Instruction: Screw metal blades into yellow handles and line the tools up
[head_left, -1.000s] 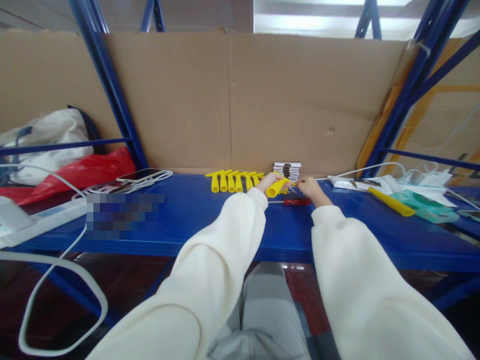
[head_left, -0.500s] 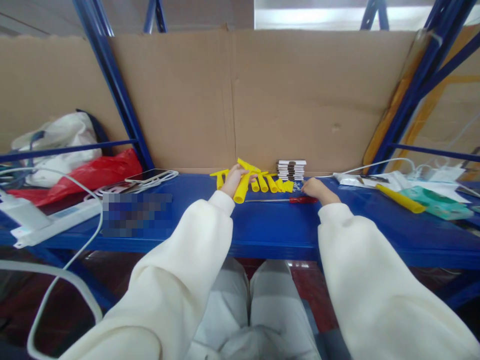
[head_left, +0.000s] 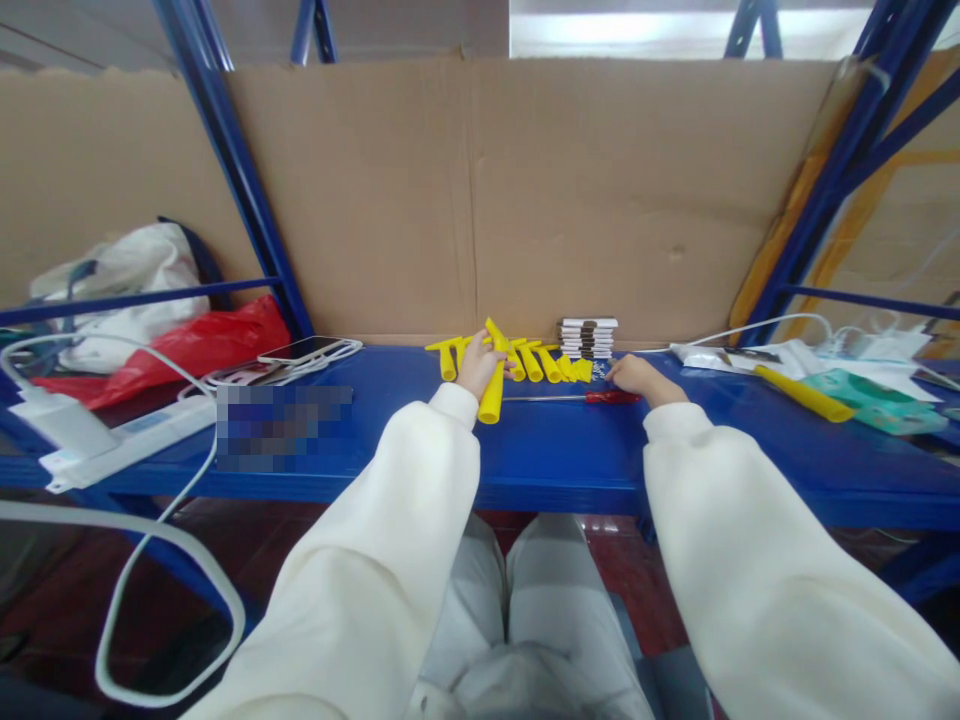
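Observation:
My left hand [head_left: 474, 365] is closed around a yellow tube-like handle [head_left: 491, 395], which is tilted with its round open end towards me. Behind and beside that hand, several yellow T-shaped pieces [head_left: 550, 368] lie in a row, with smaller yellow pieces [head_left: 576, 370] at the row's right end. My right hand [head_left: 634, 374] is over the table, fingertips pressed together beside a scatter of small shiny bits [head_left: 598, 370]. What the fingertips hold, if anything, is too small to make out. Just in front lies a screwdriver with a red handle [head_left: 611, 397], its shaft pointing left.
A stack of white banded packs [head_left: 589, 337] stands against the cardboard wall [head_left: 360, 200]. To the left are a power strip [head_left: 127, 440], white cables, a phone [head_left: 300, 349] and a red bag [head_left: 180, 350]. At right lie another yellow handle [head_left: 806, 393] and a green packet [head_left: 874, 400].
The yellow handle in my left hand has turned more upright, its open end lower and nearer me. My right hand stays by the small bits. The whole view has shifted slightly.

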